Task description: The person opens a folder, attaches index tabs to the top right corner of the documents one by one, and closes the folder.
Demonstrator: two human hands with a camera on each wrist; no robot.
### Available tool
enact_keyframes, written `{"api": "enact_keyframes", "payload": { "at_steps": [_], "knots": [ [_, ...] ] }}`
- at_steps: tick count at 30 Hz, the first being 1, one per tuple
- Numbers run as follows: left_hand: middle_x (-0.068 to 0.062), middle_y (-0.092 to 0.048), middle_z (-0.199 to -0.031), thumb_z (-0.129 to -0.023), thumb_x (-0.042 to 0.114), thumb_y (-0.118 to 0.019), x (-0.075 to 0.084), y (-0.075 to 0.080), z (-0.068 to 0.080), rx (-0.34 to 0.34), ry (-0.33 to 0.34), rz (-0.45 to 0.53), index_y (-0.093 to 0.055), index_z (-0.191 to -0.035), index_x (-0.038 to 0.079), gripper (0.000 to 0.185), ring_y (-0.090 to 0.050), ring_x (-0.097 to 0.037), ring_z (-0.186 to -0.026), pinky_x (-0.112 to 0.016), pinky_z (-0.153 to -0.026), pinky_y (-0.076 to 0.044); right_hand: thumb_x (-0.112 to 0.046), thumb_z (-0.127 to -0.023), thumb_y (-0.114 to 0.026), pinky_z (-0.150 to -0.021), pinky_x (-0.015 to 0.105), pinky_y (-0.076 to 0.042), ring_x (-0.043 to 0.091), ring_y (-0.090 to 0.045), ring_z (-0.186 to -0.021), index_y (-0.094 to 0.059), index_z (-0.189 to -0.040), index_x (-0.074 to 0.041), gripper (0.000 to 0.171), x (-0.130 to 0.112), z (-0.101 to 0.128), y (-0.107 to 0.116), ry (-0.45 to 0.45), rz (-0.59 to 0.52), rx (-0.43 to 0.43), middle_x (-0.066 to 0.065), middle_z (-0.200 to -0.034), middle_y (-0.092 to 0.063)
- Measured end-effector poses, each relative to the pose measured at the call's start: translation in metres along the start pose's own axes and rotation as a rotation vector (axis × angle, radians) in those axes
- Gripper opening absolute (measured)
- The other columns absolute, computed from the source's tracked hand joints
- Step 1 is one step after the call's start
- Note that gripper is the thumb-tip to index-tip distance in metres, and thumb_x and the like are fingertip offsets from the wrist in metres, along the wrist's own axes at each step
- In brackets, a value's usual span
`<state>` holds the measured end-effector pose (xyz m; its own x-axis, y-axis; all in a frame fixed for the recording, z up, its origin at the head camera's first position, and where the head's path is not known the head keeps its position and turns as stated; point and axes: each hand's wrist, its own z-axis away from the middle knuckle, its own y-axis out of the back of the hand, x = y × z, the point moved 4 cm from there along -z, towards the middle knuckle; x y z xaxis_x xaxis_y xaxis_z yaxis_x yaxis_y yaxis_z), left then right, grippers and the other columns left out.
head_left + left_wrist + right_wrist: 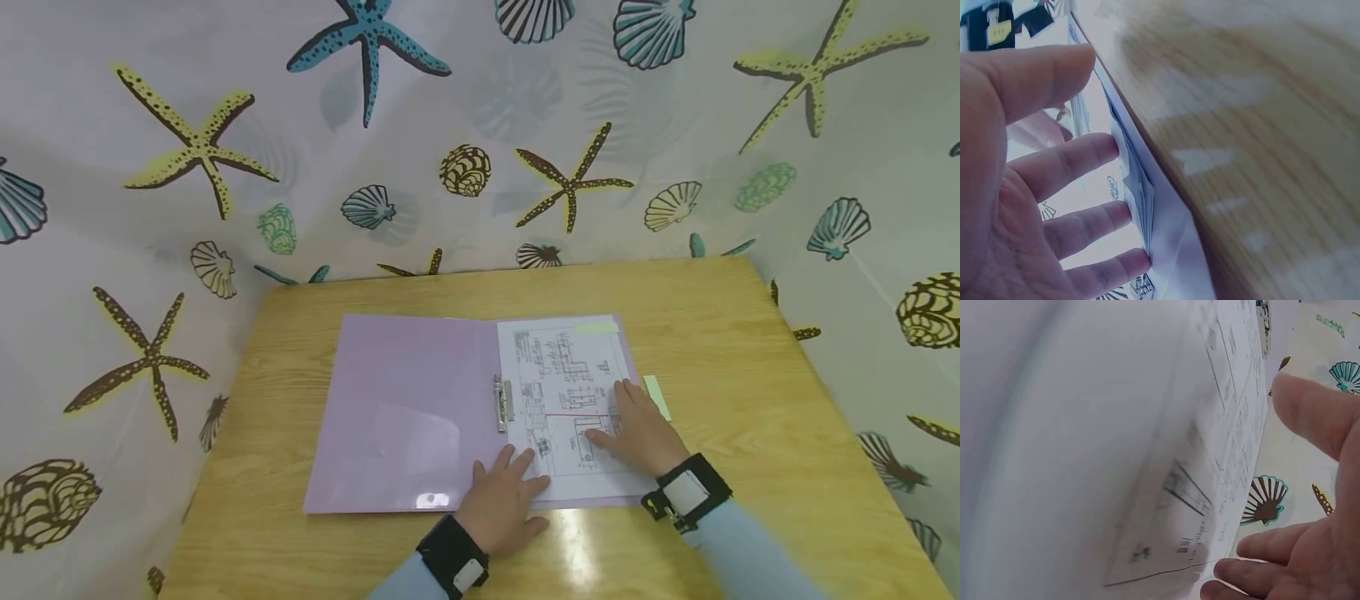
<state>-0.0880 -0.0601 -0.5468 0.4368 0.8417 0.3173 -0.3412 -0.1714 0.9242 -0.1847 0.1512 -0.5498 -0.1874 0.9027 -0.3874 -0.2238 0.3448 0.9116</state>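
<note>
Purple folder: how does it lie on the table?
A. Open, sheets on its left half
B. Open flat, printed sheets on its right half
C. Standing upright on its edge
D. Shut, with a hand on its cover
B: the purple folder lies open flat, with the printed sheets on its right half under both hands.

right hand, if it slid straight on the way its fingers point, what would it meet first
The right hand lies flat on the printed sheet, fingers pointing up the page. Going on, it would probably cross the sheet to the pale green slip at the top edge.
</note>
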Motion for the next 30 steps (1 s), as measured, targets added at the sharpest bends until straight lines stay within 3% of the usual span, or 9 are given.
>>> {"api": "enact_keyframes", "payload": {
  "at_steps": [2,10,17,30],
  "knots": [
    [-0.009,-0.037,-0.150,-0.083,0.051,-0.067,0.000,-0.001,0.000,-0.002,-0.001,-0.007,-0.059,-0.132,0.028,0.055,-0.030,-0.040,-0.137,-0.073,-0.091,-0.034,-0.049,-0.081,-0.073,-0.106,0.060,-0.028,0.050,-0.022,-0.137,-0.022,-0.146,0.012,0.102,0.003,0.008,-0.003,-0.004,-0.026,-0.018,0.034,-0.150,-0.020],
    [-0.009,-0.038,-0.150,-0.084,0.051,-0.067,0.000,-0.003,-0.001,0.004,0.004,-0.007,-0.060,-0.131,0.028,0.053,-0.030,-0.040,-0.137,-0.073,-0.090,-0.035,-0.048,-0.082,-0.072,-0.109,0.059,-0.021,0.048,-0.011,-0.141,-0.017,-0.148,0.010,0.104,0.009,0.007,-0.006,0.024,-0.011,-0.005,0.031,-0.154,-0.013],
    [-0.008,-0.037,-0.151,-0.084,0.050,-0.067,0.001,-0.004,-0.003,-0.017,0.003,-0.004,-0.059,-0.132,0.029,0.053,-0.030,-0.039,-0.137,-0.072,-0.091,-0.035,-0.049,-0.079,-0.074,-0.109,0.059,-0.021,0.049,-0.012,-0.140,-0.020,-0.146,0.013,0.105,0.011,0.005,-0.013,0.010,0.045,-0.025,0.032,-0.152,-0.015],
    [-0.009,-0.038,-0.150,-0.083,0.050,-0.068,0.001,-0.004,-0.001,0.005,0.004,0.002,-0.061,-0.131,0.028,0.053,-0.030,-0.040,-0.137,-0.073,-0.090,-0.034,-0.047,-0.079,-0.075,-0.111,0.056,-0.020,0.048,-0.015,-0.140,-0.023,-0.146,0.012,0.103,0.007,0.007,-0.012,0.017,0.061,-0.004,0.031,-0.152,-0.020]
  ]
}}
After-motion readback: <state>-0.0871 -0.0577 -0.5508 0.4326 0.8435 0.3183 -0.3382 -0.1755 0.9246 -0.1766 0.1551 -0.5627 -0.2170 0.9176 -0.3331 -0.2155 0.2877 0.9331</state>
